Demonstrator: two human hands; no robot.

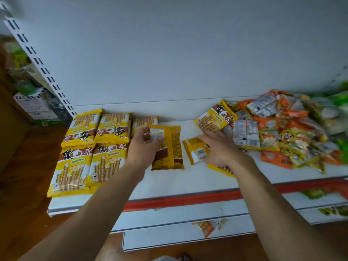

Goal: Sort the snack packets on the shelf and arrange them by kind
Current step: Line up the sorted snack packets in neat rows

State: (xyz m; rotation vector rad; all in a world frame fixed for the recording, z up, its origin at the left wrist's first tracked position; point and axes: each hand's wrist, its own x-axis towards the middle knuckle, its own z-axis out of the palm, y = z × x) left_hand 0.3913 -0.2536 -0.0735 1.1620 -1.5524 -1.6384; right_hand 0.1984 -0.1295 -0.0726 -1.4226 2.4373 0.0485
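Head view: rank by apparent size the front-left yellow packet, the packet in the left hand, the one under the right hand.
1. front-left yellow packet, but nearer the camera, so unsure
2. left-hand packet
3. right-hand packet, partly covered

Packet heap blurred, cut by right edge, bottom packet half under right hand, rear packet behind left hand, held packet print unreadable

The shelf lay bare along its front, between the yellow stacks at left and the jumbled heap at right; a loose yellow packet and a second packet blocked the middle.
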